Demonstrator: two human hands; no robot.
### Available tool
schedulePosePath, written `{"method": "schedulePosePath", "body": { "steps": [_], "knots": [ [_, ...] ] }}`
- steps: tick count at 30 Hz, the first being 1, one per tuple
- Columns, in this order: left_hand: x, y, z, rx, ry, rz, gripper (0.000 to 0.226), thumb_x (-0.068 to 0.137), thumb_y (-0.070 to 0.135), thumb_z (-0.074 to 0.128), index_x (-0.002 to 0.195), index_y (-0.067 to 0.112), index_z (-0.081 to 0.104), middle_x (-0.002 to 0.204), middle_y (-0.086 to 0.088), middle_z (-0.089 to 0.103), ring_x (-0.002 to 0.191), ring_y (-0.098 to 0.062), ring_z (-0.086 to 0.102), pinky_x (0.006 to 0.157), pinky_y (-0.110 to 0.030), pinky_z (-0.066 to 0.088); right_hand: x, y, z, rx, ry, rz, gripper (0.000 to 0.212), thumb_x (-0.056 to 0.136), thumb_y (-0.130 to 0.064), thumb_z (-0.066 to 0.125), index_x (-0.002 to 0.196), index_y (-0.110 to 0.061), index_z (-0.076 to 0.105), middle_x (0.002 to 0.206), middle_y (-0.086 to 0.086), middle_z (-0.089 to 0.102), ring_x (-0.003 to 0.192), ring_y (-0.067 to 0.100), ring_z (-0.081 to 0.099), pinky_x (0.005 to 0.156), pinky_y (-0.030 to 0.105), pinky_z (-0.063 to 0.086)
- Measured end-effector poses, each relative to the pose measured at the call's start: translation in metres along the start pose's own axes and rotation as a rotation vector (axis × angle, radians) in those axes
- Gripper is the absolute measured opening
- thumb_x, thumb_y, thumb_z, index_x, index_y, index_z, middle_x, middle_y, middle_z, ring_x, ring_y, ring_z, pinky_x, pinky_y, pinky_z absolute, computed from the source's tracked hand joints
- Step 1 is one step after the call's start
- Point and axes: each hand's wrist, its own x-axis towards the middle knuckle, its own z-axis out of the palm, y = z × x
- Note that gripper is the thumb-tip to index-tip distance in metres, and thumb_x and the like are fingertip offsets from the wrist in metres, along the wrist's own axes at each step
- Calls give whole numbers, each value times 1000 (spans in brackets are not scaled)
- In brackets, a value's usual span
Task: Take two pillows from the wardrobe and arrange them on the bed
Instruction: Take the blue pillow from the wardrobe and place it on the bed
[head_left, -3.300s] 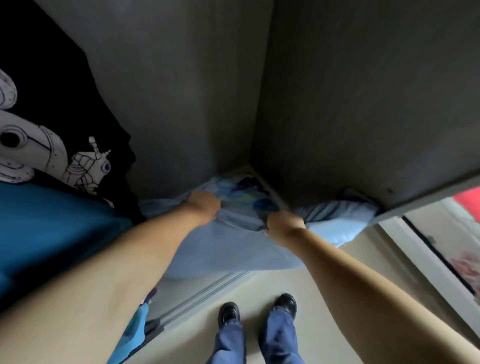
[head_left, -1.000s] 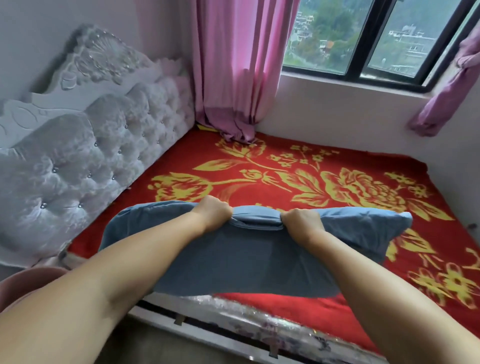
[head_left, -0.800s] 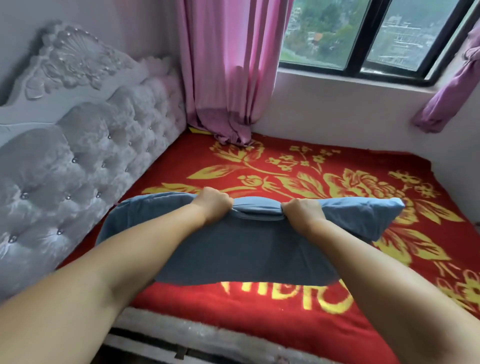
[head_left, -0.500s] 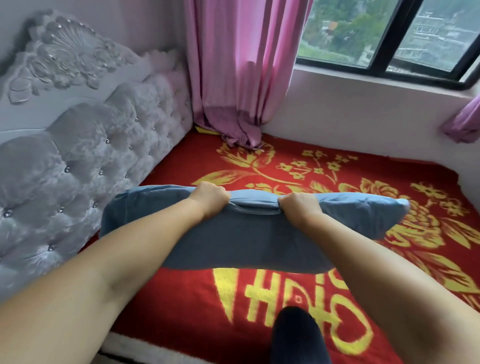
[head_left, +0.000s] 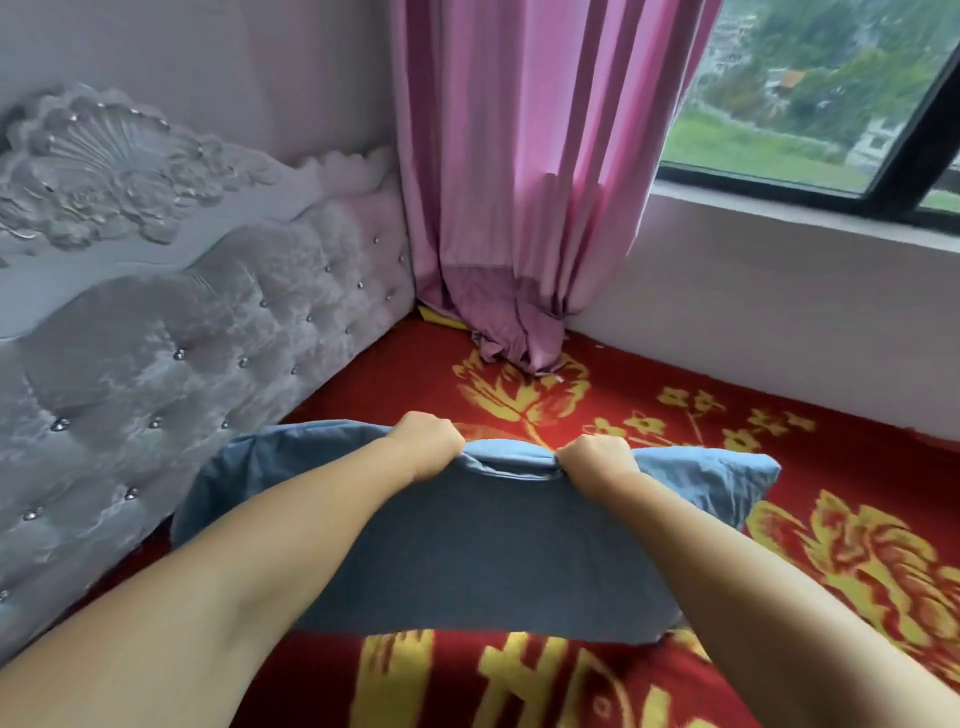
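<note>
A blue pillow (head_left: 483, 551) hangs in the air over the bed (head_left: 779, 467), whose cover is red with yellow flowers. My left hand (head_left: 427, 441) and my right hand (head_left: 597, 460) both grip the pillow's upper edge, close together near its middle. The pillow's left end reaches toward the headboard and its right end sticks out past my right wrist. Only this one pillow is in view, and the wardrobe is out of sight.
A grey tufted headboard (head_left: 171, 364) with studs runs along the left. A pink curtain (head_left: 519, 171) hangs into the far corner, its hem bunched on the bed. A white wall and a dark-framed window (head_left: 810, 109) close off the far side.
Both hands pulled the pillow from the wardrobe and carried it to the bed. In the last second it has moved further over the bed toward the headboard corner.
</note>
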Motion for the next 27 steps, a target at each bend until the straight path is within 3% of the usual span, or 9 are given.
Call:
{"method": "schedulePosePath", "body": {
  "steps": [3, 6, 13, 15, 18, 20, 22, 24, 27],
  "knots": [
    [33, 17, -31, -28, -25, -11, 26, 88, 3, 48, 109, 11, 62, 115, -9, 66, 106, -31, 64, 80, -39, 51, 18, 49, -9, -12, -21, -19, 28, 94, -12, 44, 113, -18, 64, 117, 7, 67, 108, 29, 64, 77, 31, 44],
    [58, 14, -52, -51, 23, -53, 26, 86, 0, 46, 106, 7, 61, 113, -11, 66, 102, -33, 64, 77, -39, 50, 37, 81, -26, 0, 67, -2, 26, 92, -12, 46, 108, -17, 64, 111, 6, 68, 103, 29, 65, 72, 29, 40],
    [98, 0, -78, -132, 59, -72, 28, 86, -3, 44, 107, 8, 59, 114, -12, 64, 102, -35, 64, 76, -40, 50, 64, 117, -65, -12, 112, 47, 24, 93, -12, 46, 109, -17, 64, 113, 7, 67, 104, 30, 63, 78, 32, 45],
    [107, -6, -82, -150, 76, -54, 28, 86, -3, 45, 107, 8, 60, 113, -12, 64, 101, -35, 64, 76, -40, 50, 68, 120, -73, -5, 86, 72, 18, 91, -10, 46, 92, -19, 62, 105, 8, 67, 97, 31, 63, 73, 31, 40],
    [122, -24, -83, -155, 112, -16, 26, 85, -2, 45, 102, 9, 61, 110, -12, 66, 98, -34, 64, 73, -39, 49, 81, 119, -83, 41, 57, 141, 27, 88, -9, 47, 65, -19, 40, 89, 7, 57, 79, 27, 48, 68, 29, 35],
    [135, -42, -82, -162, 127, 13, 25, 84, -2, 45, 101, 9, 61, 109, -12, 66, 97, -35, 64, 72, -38, 48, 96, 117, -88, 37, 67, 156, 21, 88, -11, 48, 70, -21, 48, 97, 7, 63, 80, 25, 50, 69, 28, 36],
    [155, -63, -79, -146, 128, 56, 25, 83, -2, 45, 99, 9, 61, 108, -13, 65, 96, -35, 64, 70, -37, 48, 118, 114, -90, 0, 62, 155, 18, 90, -12, 48, 91, -22, 64, 109, 4, 66, 92, 26, 60, 73, 29, 39],
    [183, -86, -71, -136, 113, 112, 24, 82, -3, 45, 97, 7, 61, 106, -13, 66, 93, -35, 64, 69, -37, 49, 147, 110, -86, -6, 42, 178, 25, 90, -12, 48, 103, -23, 67, 113, 3, 66, 103, 27, 63, 75, 28, 41],
    [227, -122, -57, -118, 80, 189, 24, 83, -2, 46, 99, 7, 62, 106, -14, 65, 92, -35, 64, 68, -37, 48, 200, 104, -81, 38, -18, 234, 28, 90, -13, 47, 106, -23, 67, 113, 2, 67, 104, 26, 63, 75, 27, 40]
  ]
}}
